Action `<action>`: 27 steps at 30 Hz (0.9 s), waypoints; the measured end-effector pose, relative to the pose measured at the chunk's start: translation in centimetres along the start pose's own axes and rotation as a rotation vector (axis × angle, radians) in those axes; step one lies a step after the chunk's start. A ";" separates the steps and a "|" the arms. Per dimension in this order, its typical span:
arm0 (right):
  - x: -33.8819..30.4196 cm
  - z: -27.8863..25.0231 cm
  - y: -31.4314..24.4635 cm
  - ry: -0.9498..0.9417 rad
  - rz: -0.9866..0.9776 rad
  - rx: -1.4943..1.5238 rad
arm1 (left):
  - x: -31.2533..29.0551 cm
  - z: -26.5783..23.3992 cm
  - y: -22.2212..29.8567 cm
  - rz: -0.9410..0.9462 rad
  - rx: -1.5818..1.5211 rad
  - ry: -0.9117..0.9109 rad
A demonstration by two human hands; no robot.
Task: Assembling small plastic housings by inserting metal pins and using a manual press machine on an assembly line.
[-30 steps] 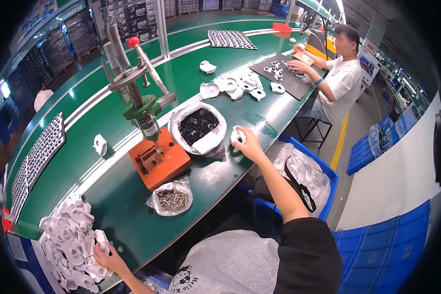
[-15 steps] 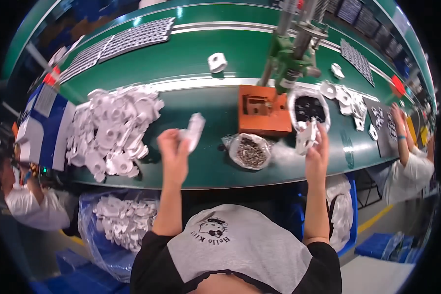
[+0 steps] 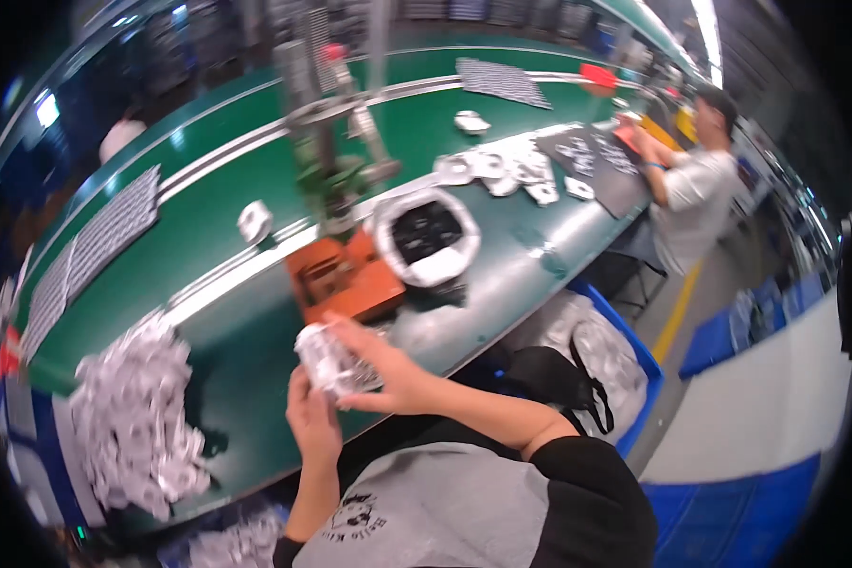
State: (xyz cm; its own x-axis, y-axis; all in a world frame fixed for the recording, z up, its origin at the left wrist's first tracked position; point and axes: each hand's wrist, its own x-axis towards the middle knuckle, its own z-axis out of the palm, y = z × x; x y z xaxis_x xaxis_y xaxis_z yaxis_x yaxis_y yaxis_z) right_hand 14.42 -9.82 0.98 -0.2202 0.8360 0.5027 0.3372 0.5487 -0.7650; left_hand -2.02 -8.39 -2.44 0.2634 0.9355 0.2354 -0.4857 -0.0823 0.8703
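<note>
Both my hands meet in front of my chest over the near edge of the green table (image 3: 208, 312). My left hand (image 3: 310, 424) and my right hand (image 3: 388, 371) together hold a small white plastic part (image 3: 329, 362), blurred by motion. Just beyond them stands an orange press base (image 3: 343, 277) under a grey lever press (image 3: 329, 123). A white bag of black parts (image 3: 428, 237) sits to the right of the base. A heap of white parts (image 3: 133, 421) lies at my left on the table.
Trays of small parts (image 3: 95, 237) lie at the far left. Loose white parts (image 3: 502, 170) and a dark mat (image 3: 587, 156) sit farther along, where another person (image 3: 691, 194) works. A blue bin (image 3: 625, 369) with bagged parts and a black bag stands by my right side.
My hands, held apart half a second ago, have come together on the white part. The view has swung back toward the right end of the table.
</note>
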 end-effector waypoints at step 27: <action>-2.2 -2.0 2.6 -0.181 0.425 0.673 | 1.1 1.5 -0.5 -0.030 0.575 -0.176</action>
State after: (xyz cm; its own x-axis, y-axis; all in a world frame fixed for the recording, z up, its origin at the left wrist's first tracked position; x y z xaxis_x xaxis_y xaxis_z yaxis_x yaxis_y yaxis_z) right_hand 17.65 -10.21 -1.28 -0.3608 0.9287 0.0861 -0.1842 0.0195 -0.9827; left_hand -0.27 -7.85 -1.98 0.4280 0.8733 0.2329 0.0399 -0.2757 0.9604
